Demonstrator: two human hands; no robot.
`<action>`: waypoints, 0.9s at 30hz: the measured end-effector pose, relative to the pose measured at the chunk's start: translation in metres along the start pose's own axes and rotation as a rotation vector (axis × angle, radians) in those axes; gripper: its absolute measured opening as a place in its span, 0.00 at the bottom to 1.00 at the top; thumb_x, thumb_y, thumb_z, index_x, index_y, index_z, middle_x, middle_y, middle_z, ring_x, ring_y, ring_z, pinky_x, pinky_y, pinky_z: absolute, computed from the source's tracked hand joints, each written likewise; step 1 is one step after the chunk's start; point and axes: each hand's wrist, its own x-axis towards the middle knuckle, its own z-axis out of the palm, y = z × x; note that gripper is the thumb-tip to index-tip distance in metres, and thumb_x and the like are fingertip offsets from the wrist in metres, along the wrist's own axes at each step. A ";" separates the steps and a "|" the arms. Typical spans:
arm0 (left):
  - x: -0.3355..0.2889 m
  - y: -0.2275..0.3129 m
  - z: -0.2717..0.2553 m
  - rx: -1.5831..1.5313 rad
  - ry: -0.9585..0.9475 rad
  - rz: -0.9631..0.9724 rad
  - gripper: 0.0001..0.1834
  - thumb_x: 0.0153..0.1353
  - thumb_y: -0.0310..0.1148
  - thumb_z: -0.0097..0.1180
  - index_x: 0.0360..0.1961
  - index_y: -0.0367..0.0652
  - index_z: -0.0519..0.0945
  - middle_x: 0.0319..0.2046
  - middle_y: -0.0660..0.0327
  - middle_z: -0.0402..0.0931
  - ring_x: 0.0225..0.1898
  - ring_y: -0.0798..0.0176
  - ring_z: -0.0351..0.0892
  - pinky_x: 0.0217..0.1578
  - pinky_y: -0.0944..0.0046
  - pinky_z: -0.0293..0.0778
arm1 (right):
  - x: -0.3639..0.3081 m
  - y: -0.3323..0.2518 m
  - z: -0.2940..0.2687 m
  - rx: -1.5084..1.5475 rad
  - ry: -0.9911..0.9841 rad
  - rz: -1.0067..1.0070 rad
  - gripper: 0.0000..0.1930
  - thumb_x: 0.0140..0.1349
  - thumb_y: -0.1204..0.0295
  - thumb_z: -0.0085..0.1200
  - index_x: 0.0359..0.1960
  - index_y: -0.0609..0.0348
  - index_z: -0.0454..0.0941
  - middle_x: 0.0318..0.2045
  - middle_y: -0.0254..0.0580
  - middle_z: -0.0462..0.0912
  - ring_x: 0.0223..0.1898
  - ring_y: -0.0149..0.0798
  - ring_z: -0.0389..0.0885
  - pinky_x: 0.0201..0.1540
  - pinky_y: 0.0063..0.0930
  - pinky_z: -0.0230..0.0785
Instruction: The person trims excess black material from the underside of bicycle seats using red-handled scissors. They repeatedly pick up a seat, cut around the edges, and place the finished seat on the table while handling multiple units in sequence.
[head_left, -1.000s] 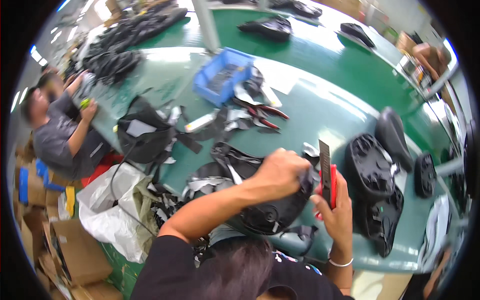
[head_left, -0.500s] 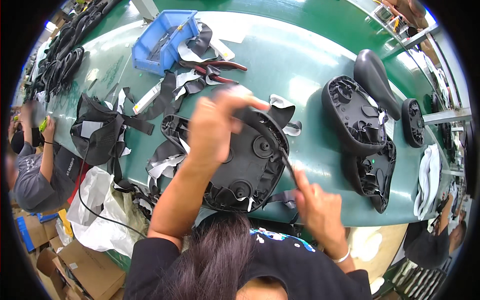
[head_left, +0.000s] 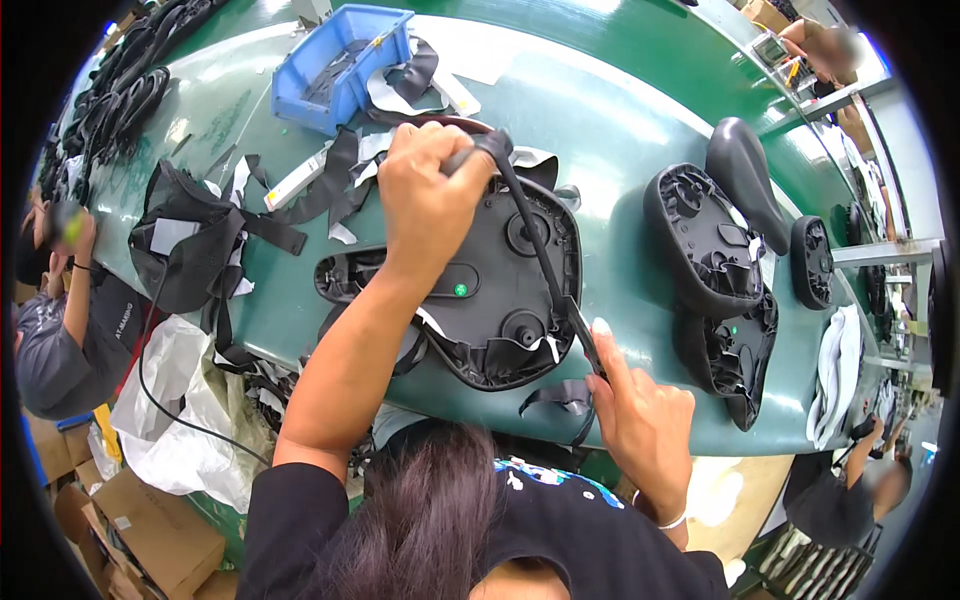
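A black bicycle saddle (head_left: 485,270) lies underside up before me, its cover edge folded inside the rim. My left hand (head_left: 430,190) is closed above its far side, gripping a black strip (head_left: 535,235). The strip stretches taut across the saddle to the right rim. There, my right hand (head_left: 645,425) is closed on a slim, dark, knife-like tool (head_left: 583,335), its index finger extended along it. The tool's tip meets the strip at the rim. A loose black scrap (head_left: 560,397) lies by the saddle's near edge.
More saddles (head_left: 705,240) sit stacked to the right. Behind my left hand are a blue bin (head_left: 340,70) and fabric offcuts (head_left: 415,85). A black bag-like bundle (head_left: 180,245) lies left. A co-worker (head_left: 75,320) sits at the far left.
My left hand has moved away from me, and the strip now shows stretched tight from it. The saddle has turned slightly, uncovering a green round sticker. My right hand stays at the right rim.
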 end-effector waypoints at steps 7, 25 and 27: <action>-0.035 0.010 -0.040 -0.857 -0.429 -0.692 0.21 0.70 0.43 0.45 0.50 0.36 0.78 0.44 0.58 0.80 0.47 0.68 0.74 0.52 0.67 0.66 | 0.099 0.080 -0.021 0.085 -0.015 -0.376 0.24 0.59 0.66 0.55 0.58 0.30 0.72 0.17 0.36 0.71 0.19 0.40 0.73 0.25 0.35 0.61; -0.019 -0.027 -0.089 0.105 -0.875 0.063 0.21 0.51 0.37 0.63 0.43 0.37 0.75 0.43 0.50 0.77 0.46 0.47 0.78 0.46 0.58 0.74 | 0.029 0.081 -0.038 0.078 -0.149 -0.156 0.24 0.57 0.67 0.56 0.58 0.43 0.73 0.17 0.39 0.76 0.18 0.44 0.74 0.22 0.35 0.62; -0.049 0.002 -0.087 -0.155 -1.503 -0.559 0.29 0.55 0.51 0.62 0.45 0.34 0.76 0.38 0.45 0.80 0.44 0.51 0.81 0.46 0.57 0.75 | 0.031 0.087 -0.035 0.124 -0.170 -0.150 0.24 0.56 0.68 0.56 0.58 0.44 0.73 0.17 0.39 0.77 0.18 0.44 0.74 0.22 0.35 0.62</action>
